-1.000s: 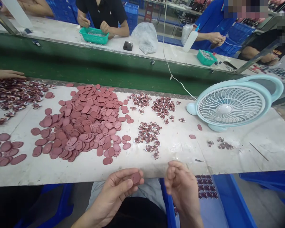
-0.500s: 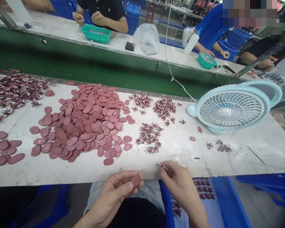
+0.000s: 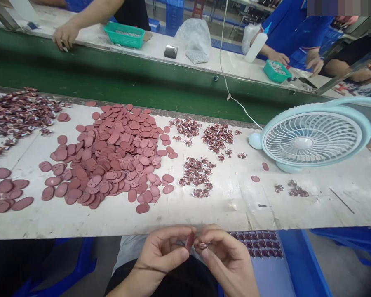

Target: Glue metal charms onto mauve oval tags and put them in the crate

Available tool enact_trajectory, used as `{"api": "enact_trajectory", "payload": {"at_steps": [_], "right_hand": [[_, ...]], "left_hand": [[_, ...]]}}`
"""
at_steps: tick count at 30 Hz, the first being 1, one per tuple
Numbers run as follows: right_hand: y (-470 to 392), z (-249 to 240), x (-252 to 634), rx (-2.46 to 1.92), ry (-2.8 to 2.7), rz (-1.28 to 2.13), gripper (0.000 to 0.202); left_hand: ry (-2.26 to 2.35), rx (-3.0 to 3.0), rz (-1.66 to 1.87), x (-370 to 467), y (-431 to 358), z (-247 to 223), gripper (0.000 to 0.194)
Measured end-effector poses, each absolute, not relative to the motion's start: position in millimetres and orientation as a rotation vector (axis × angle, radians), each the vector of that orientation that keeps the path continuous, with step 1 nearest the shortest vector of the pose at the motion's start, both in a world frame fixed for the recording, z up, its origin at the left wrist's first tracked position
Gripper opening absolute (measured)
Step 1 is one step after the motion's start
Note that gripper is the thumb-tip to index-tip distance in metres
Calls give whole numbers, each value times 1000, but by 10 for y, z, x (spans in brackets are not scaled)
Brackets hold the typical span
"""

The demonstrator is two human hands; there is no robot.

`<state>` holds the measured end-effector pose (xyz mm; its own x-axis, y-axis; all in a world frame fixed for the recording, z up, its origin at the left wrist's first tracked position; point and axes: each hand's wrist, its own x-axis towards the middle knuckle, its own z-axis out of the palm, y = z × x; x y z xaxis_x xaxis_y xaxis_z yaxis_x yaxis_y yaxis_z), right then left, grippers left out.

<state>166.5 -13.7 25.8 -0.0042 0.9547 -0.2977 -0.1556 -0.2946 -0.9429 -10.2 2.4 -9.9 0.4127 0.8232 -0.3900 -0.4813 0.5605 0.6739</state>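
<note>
Between its thumb and fingers, my left hand (image 3: 165,255) holds a reddish oval disc (image 3: 189,241) on edge, just below the table's front edge. Close beside it on the right, my right hand (image 3: 224,255) pinches a small dark red and white piece (image 3: 201,246). The piece is right next to the disc; whether they touch I cannot tell. A large heap of reddish oval discs (image 3: 111,152) covers the left middle of the white table (image 3: 235,214). Small clusters of dark red and white pieces (image 3: 198,171) lie to the right of the heap.
A light blue fan (image 3: 312,136) stands at the right with its white cord. A blue tray (image 3: 306,264) with rows of pieces sits below the table edge. More small pieces (image 3: 21,111) are piled far left. Across the green divider (image 3: 111,78), people work near green baskets (image 3: 124,35).
My right hand has moved left and down, bringing its piece to the disc. My left hand has turned the disc on edge. Across the divider, a person's arm now reaches left.
</note>
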Motion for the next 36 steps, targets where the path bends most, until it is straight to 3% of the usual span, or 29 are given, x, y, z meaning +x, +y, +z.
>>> {"api": "enact_trajectory", "payload": {"at_steps": [5,15,19,24,36], "right_hand": [[-148,275,1667,-1377,-919,1494,25],[-112,270,1625,-1439,-1291,1166,25],[-96,301,1642,-1419,-1316,1222,23],[-71,328,1674,-1417,-1324,1262,21],[-125,227,1692,-1343,-1085,1477,16]], "left_hand": [[727,509,893,-78,20,-89,28],[733,485,890,-81,-4,-103,29],[734,437,889,-78,-3,-95,24],[744,489,916,-56,-3,-78,6],[855,499,991,24,-34,-67,5]]}}
